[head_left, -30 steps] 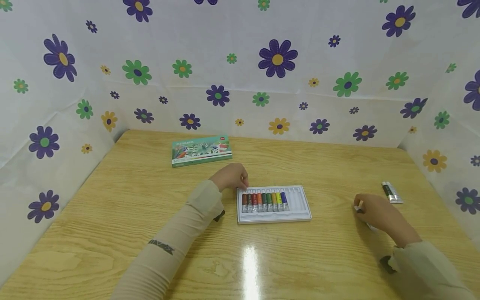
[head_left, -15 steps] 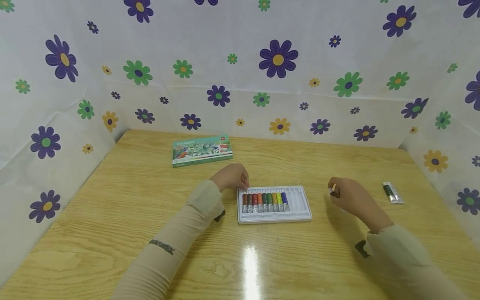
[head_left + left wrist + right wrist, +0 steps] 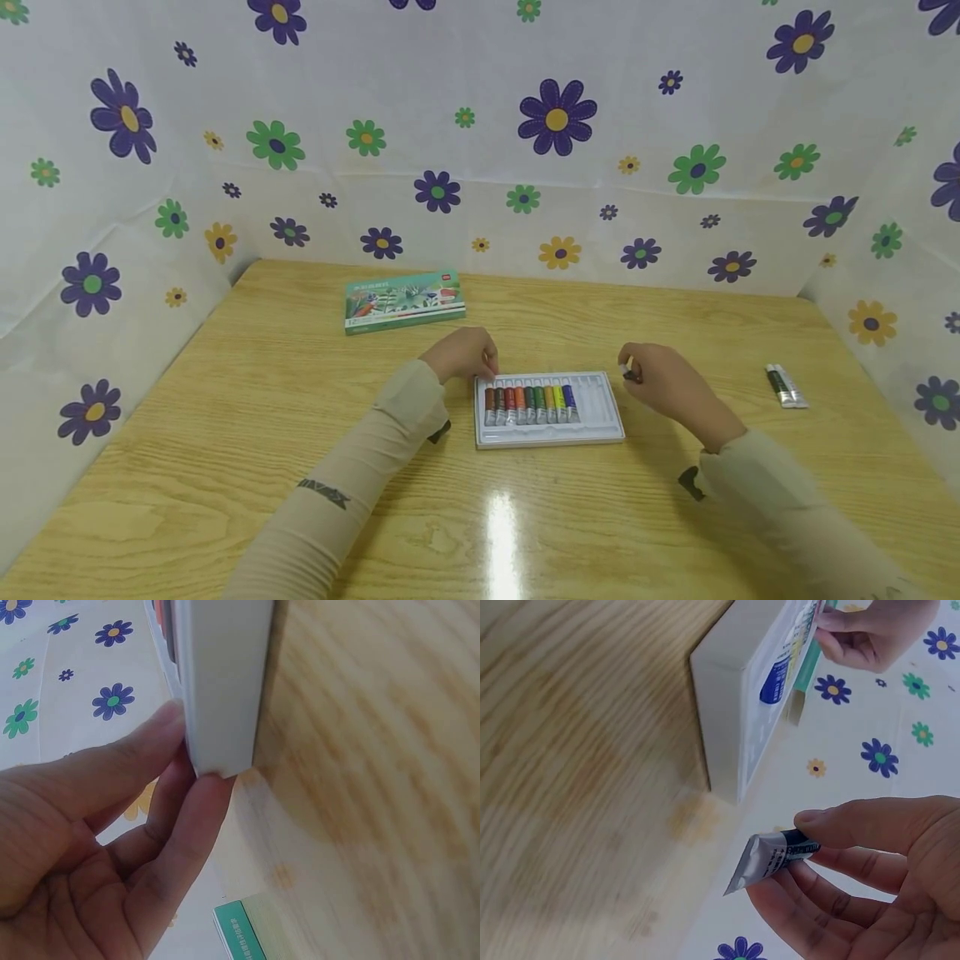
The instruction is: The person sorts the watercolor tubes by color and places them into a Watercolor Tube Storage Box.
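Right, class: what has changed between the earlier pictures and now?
The right hand has carried a tube leftward, nearer the tray. The left hand still pinches the tray's far left corner; the nine tubes inside, the loose pair and the box stayed put.

Head view looking down, close wrist views, tray point(image 3: 596, 407) in all
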`<state>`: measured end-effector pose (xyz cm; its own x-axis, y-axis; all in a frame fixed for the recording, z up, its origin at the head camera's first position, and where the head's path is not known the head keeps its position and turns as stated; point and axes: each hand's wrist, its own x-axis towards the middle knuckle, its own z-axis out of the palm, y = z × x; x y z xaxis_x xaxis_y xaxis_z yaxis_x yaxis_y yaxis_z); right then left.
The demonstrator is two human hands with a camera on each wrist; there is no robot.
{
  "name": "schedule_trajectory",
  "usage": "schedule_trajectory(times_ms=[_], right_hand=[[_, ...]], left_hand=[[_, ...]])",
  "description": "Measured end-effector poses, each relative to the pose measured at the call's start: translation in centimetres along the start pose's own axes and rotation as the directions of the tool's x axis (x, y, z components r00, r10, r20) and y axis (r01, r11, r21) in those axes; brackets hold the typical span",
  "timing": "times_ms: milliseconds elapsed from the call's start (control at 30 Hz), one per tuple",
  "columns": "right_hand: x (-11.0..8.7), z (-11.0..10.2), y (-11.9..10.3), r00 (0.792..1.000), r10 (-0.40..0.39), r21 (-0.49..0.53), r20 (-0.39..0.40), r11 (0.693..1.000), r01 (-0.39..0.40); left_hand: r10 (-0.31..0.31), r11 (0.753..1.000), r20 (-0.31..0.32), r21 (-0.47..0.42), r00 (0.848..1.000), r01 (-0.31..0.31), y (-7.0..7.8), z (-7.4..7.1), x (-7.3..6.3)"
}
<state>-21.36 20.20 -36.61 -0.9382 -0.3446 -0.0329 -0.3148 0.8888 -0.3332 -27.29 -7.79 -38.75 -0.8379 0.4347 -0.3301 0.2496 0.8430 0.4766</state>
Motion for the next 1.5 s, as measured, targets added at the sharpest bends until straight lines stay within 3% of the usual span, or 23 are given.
schedule_trajectory(times_ms=[267, 567, 867, 1300, 1500], right_hand=[[1.0, 0.1, -1.5, 0.999, 0.004, 0.033, 0.038, 0.999, -0.006], [1.8, 0.8, -2.8, 0.998, -0.042, 0.046, 0.052, 0.998, 0.039], [2.6, 2.0, -3.7, 0.992, -0.005, 0.075, 0.123, 0.997, -0.005], [2.8, 3.3, -3.9, 0.983, 0.076, 0.079, 0.165, 0.993, -0.09], [2.7, 3.6, -4.0, 0.986, 0.083, 0.08, 0.148, 0.992, -0.096]], left_hand=[[-0.012, 1.0, -0.001, 0.01, 1.0, 0.012, 0.0, 0.0, 0.1], [-0.017, 1.0, -0.005, 0.011, 1.0, 0.017, -0.2, 0.1, 0.3], [-0.02, 1.0, -0.003, 0.01, 1.0, 0.02, -0.2, 0.1, 0.3], [-0.02, 1.0, 0.002, 0.004, 1.0, 0.02, 0.0, 0.1, 0.2], [-0.023, 1.0, 0.003, -0.008, 1.0, 0.023, 0.0, 0.1, 0.1]])
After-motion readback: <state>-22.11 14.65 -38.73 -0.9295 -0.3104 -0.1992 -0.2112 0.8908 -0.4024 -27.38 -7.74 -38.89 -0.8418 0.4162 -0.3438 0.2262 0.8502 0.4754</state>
